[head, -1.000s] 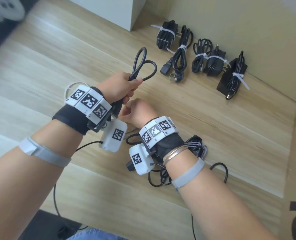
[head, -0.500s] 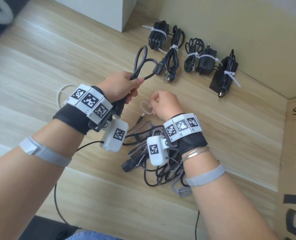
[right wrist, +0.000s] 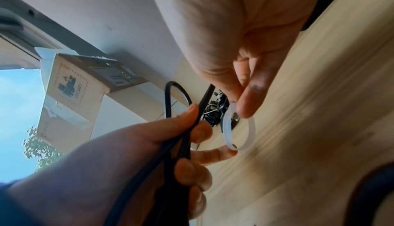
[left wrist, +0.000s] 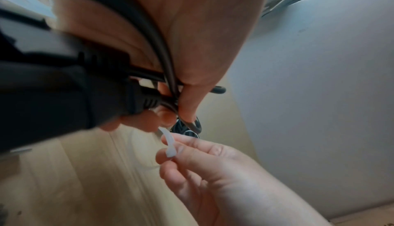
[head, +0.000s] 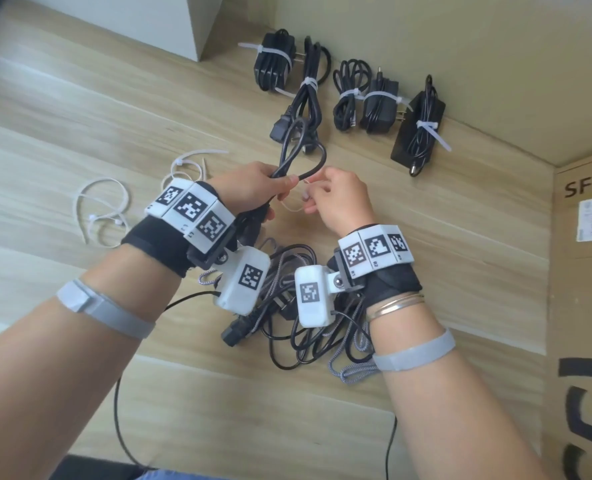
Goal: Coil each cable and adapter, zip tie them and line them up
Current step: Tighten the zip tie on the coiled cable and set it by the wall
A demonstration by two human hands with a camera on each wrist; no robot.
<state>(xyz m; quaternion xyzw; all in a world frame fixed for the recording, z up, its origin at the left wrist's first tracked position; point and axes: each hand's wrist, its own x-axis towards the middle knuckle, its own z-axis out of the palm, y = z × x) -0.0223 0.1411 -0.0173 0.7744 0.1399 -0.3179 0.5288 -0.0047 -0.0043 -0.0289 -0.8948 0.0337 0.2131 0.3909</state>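
My left hand (head: pixel 253 188) clenches the coiled black power cable (head: pixel 296 152) above the wooden worktop (head: pixel 80 109). My right hand (head: pixel 339 202) pinches a translucent white zip tie (right wrist: pixel 238 128) looped just beside it. Tying step: next I'd slip that loop over the bundle and cinch it.

smooth matt black rubbery cable (head: pixel 301 157), translucent white plastic zip tie (right wrist: pixel 238 128), pale matt wood-grain table (head: pixel 114 109), brown cardboard box (head: pixel 585 271)
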